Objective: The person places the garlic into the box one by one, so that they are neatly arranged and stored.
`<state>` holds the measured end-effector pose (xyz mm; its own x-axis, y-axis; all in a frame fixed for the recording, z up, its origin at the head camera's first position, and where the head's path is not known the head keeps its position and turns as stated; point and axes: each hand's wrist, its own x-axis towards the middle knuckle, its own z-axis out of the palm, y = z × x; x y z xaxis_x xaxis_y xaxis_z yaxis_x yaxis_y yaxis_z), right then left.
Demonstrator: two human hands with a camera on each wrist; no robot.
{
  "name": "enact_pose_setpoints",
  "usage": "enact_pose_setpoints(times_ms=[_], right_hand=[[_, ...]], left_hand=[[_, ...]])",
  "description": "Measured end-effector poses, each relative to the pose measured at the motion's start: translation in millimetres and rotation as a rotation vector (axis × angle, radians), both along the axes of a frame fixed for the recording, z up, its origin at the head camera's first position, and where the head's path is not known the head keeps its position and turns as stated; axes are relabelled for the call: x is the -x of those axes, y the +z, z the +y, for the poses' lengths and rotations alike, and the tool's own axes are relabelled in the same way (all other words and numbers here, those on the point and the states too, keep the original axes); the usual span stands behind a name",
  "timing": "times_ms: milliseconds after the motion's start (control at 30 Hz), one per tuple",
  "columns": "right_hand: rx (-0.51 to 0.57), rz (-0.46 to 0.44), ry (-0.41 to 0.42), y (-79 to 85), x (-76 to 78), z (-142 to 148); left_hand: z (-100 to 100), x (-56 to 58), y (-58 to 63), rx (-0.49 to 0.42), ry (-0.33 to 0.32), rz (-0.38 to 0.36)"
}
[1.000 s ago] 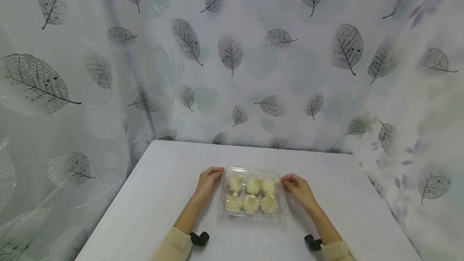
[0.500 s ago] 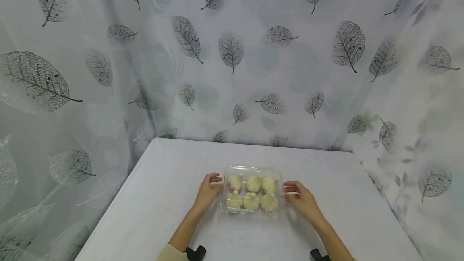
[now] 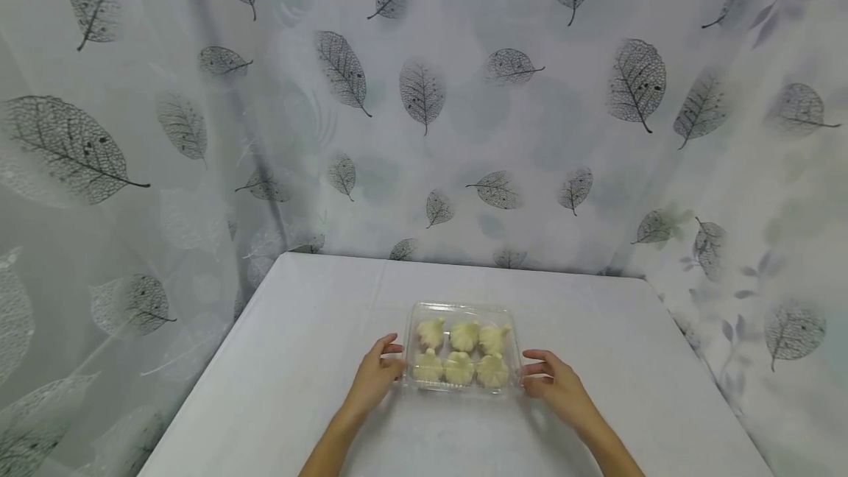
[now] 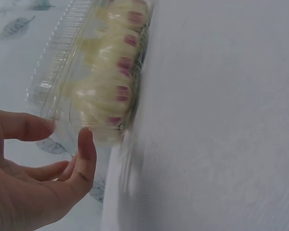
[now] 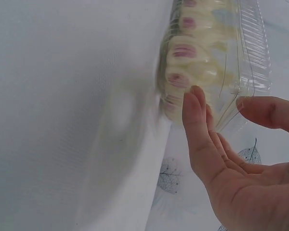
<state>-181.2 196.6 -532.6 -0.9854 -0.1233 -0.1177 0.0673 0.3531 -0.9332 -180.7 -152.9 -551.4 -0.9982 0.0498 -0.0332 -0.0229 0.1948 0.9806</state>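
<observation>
A clear plastic clamshell box [image 3: 404,370] lies on the white-covered table, its lid down. Inside, in two rows, are several pale garlic bulbs [image 3: 464,336], which show purplish patches in both wrist views. At the box's near left corner is my left hand [image 3: 372,381], thumb and fingers spread, fingertips right at the rim. My right hand [image 3: 559,391] mirrors it at the near right corner, thumb [image 5: 267,110] by the lid's edge and fingers [image 5: 197,125] extended along the side wall. Neither palm wraps the box.
The table [image 3: 318,300] has a white cloth over it. A curtain [image 3: 450,160] printed with dark skeleton leaves hangs behind the table and along both sides.
Both hands have slid from the box's far corners down its sides to the near corners, with fingers loosening. The box stays in nearly the same place.
</observation>
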Motion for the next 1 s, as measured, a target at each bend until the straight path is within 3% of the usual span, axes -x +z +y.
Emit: enact_pose_setpoints(times_ms=[167,333,533,733,1000], right_hand=[[0.073,-0.034,0.030,1.2,-5.7,2.8],[0.131,-0.137,0.044,0.6,-9.7,7.3],[0.180,-0.220,0.071,-2.1,-10.6,7.6],[0.235,-0.254,0.053,-5.7,-11.1,6.7],[0.293,-0.287,0.060,-10.5,-8.5,9.7]], left_hand=[[1.1,-8.4,1.7,-0.012,-0.013,-0.013],[1.6,-12.6,2.1,-0.029,-0.040,-0.051],[-0.2,-14.0,0.2,-0.124,-0.070,-0.120],[0.1,-14.4,-4.7,-0.237,-0.093,-0.190],[-0.3,-14.6,-5.9,-0.269,-0.107,-0.195]])
